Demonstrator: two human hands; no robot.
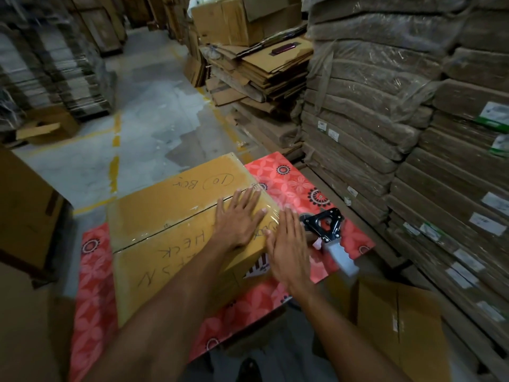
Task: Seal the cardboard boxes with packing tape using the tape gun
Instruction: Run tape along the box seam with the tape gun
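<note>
- Left fingers (249, 198) – straight and slightly fanned, laid flat on the top of the cardboard box (170, 216), tips reaching the seam between the two top flaps near the box's right edge. They are not curled round anything.
- Left hand (238, 220) rests palm-down on the box top, thumb spread out to the left; the bare forearm runs back from it toward the lower left of the view, crossing over the near part of the box.
- Right fingers (287, 220) are straight and held close together, pointing away from the person, with nothing in their grasp.
- Right hand (287, 249) stands on edge against the box's right side wall, just below the top edge, the palm facing the cardboard; its forearm comes in from the lower right.
- A glossy strip of clear tape (271, 212) shows at the box's right edge, between the two sets of fingertips.
- The box, with dark handwriting on top, sits on a table (292, 183) covered in a red flower pattern.
- The tape gun (327, 230) lies on the table just beside the right hand, to its right – black frame away from the person, pale handle toward them, held by neither hand.
- Wrapped stacks of flat cardboard (385, 106) rise to the right.
</note>
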